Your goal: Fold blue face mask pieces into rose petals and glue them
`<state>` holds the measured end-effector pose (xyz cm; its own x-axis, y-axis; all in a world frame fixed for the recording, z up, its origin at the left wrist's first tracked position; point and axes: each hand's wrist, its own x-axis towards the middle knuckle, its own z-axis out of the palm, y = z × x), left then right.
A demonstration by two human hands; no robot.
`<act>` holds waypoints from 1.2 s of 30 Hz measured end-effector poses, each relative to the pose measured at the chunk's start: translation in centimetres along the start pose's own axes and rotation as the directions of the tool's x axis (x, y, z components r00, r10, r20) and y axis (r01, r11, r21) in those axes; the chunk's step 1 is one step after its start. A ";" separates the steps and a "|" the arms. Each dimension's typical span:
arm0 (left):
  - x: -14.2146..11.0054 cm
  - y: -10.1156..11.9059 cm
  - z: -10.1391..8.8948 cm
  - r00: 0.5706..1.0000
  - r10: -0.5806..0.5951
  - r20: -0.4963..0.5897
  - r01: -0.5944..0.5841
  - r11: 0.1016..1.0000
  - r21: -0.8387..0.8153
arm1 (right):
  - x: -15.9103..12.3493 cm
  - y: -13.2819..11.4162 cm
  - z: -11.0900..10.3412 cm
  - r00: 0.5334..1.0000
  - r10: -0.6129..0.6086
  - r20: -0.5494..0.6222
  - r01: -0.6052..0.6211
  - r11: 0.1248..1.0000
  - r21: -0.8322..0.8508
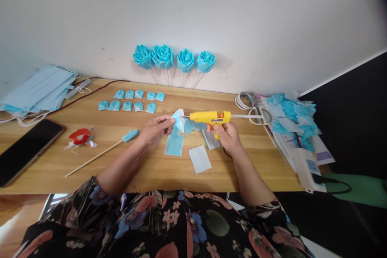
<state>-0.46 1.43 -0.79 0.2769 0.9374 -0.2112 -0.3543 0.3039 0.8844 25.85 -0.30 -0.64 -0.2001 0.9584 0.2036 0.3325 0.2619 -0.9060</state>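
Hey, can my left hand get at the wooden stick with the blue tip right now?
Probably yes: the wooden stick lies just beside the left forearm, with nothing across it. The left hand is pinching a folded blue piece, though, so it would likely need to let go first.

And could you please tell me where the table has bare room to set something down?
One bare patch of table lies between the right forearm and the white device; another strip runs between the rightmost flower and the glue gun. It is crowded around the blue squares and the scraps at right.
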 end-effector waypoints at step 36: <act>-0.1 0.3 0.0 0.999 -0.044 0.000 0.043 0.987 -0.156 | -0.1 0.0 -0.4 1.000 0.017 0.004 -0.017 0.999 0.031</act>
<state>-0.63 1.48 -0.50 0.2919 0.9232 -0.2499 -0.4767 0.3669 0.7988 26.21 -0.33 -0.57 -0.1977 0.9624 0.1865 0.3073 0.2415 -0.9205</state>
